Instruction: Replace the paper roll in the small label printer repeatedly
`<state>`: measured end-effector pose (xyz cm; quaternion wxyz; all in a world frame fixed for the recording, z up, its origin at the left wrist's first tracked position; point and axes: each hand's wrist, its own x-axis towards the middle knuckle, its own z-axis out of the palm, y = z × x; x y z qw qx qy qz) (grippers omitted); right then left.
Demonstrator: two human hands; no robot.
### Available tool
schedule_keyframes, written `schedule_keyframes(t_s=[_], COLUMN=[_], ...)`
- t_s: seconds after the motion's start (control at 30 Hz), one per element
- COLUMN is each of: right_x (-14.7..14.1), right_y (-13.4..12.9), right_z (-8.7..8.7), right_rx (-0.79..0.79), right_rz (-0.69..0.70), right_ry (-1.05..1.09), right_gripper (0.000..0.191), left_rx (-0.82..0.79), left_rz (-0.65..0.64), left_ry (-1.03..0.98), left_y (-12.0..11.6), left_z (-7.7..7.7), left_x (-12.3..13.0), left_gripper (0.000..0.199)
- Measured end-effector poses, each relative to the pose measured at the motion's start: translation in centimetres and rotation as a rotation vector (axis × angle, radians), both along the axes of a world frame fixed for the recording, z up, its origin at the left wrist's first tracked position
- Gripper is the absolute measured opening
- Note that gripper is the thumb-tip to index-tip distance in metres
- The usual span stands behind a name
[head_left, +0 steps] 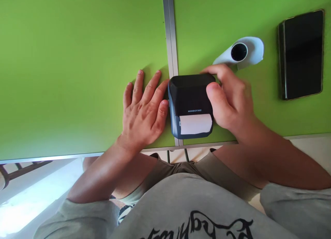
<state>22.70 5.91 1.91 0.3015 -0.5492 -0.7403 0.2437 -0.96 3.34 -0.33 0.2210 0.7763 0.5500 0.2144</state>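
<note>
A small black and blue label printer [192, 97] lies on the green table, over the metal seam. White label paper [196, 124] sticks out of its front slot. My right hand [230, 97] grips the printer's right side, its thumb on the top and its index finger at the back corner; the other fingers are partly hidden. My left hand [144, 109] rests flat on the table, fingers spread, close against the printer's left side. Just behind my right hand stands a white paper roll [225, 55] with a dark round core and a loose flap.
A black smartphone [303, 56] in a case lies at the right of the green table [77, 59]. The metal seam [169, 28] runs away from me between two table panels. The table's front edge [85, 155] is close to my body.
</note>
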Motion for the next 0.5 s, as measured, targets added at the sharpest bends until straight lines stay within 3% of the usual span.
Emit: schedule_keyframes(t_s=[0.5], right_x=[-0.11], right_y=[0.23], right_z=[-0.07], right_rx=[0.012], right_rz=[0.031], right_ry=[-0.003], right_gripper=[0.064], left_rx=[0.023], left_rz=[-0.038], left_ry=[0.111], left_y=[0.05], left_z=[0.61], left_x=[0.19], left_gripper=[0.054])
